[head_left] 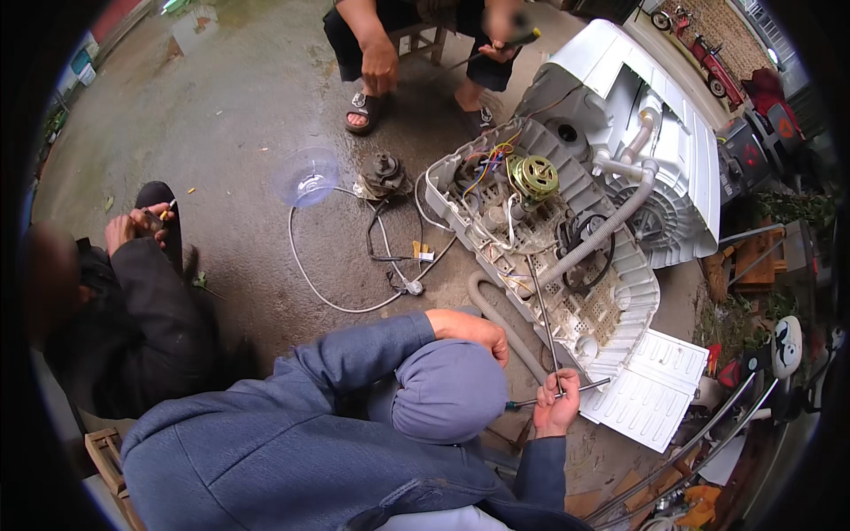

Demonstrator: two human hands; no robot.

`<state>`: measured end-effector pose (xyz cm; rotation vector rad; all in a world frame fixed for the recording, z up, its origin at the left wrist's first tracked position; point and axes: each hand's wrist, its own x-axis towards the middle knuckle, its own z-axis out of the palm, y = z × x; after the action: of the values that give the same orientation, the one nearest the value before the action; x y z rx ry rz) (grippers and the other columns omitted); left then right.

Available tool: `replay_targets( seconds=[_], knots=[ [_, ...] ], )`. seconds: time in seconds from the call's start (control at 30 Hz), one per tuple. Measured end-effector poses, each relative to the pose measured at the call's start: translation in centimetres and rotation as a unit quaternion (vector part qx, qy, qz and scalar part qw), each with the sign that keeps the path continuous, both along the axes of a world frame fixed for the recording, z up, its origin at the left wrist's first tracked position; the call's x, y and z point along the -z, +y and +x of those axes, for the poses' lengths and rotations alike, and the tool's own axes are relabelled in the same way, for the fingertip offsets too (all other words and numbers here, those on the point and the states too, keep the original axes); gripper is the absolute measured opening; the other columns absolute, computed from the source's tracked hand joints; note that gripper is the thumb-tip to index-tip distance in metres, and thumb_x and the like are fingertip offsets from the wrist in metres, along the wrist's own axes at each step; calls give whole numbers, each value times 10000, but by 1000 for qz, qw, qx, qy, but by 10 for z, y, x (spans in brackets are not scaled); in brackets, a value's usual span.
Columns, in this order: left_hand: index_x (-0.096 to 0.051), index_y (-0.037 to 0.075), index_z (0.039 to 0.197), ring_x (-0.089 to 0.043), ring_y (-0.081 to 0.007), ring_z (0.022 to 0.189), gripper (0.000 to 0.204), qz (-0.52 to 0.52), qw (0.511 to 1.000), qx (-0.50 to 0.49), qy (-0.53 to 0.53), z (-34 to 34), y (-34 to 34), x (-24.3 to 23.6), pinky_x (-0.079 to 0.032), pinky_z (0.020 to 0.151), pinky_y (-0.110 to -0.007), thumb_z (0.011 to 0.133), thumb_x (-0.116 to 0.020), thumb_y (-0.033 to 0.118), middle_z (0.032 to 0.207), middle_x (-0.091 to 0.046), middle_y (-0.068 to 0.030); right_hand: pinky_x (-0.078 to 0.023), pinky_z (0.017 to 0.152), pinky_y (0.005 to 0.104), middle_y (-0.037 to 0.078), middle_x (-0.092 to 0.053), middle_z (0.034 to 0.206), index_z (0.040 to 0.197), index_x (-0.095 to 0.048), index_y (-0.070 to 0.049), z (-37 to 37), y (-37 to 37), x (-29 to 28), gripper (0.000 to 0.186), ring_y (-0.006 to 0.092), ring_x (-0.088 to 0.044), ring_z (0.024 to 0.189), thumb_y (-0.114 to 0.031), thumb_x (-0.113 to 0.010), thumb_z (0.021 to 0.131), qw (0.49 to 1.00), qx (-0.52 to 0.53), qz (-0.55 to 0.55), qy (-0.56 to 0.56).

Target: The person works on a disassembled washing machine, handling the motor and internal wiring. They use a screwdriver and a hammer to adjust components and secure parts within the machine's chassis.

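My right hand (558,403) grips the crossbar of what looks like a T-handle wrench (546,326); the bar's near end is teal. Its long stem reaches up into the upturned plastic base (633,292) of a washing machine. A gold-coloured motor (533,178) with coloured wires sits in that base's far part. My left hand (474,332) is bent over beside my grey-blue knee (452,389), its fingers mostly hidden. A grey hose (496,305) curves past it. The white machine body (655,133) lies tipped behind the base, with a ribbed drain hose (606,226) across.
A dirty motor (383,175), a clear bowl (310,177) and a looped grey cable (305,283) lie on the wet floor. A white slotted panel (651,389) is at right. One person's hands (137,226) are at left; another person opposite holds a yellow-and-black-handled tool (522,40).
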<state>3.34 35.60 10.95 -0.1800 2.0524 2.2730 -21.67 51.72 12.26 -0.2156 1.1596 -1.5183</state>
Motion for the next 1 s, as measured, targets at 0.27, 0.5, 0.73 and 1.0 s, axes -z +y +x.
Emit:
replay_targets(
  seconds=[0.27,0.5,0.73,1.0],
  knots=[
    [-599,-2,1308,-653,-327,1155,496,-221,703,-643,-208,85,-31,117,-518,983,-423,904,-699,267,1247,-666,-210,-278,374,250,89,-481,670,894,-511,-76,-11,-11,-3,59,110,-339,451,-94,-457,909,998,-51,35,4],
    [-530,-92,1322,-546,-446,1231,820,-330,524,-703,-349,210,-222,175,-454,1046,-467,748,-805,425,1288,-577,-296,-290,391,262,74,-434,715,829,-499,-7,-12,-42,16,91,119,-337,460,-50,-456,896,993,-89,48,-56],
    [-635,-78,1232,-623,-313,1191,922,-307,595,-590,-451,247,-268,187,-487,1022,-364,673,-849,623,1235,-678,-215,-306,396,268,85,-449,721,808,-511,16,0,-48,42,114,119,-363,468,-43,-458,890,988,-93,82,-94],
    [-653,-15,1231,-655,-328,1130,765,-375,588,-625,-352,222,-251,177,-509,996,-392,687,-844,488,1173,-688,-218,-336,409,263,107,-474,722,829,-538,42,-3,-43,58,138,115,-359,451,-48,-453,891,986,-104,92,-96]
  ],
)
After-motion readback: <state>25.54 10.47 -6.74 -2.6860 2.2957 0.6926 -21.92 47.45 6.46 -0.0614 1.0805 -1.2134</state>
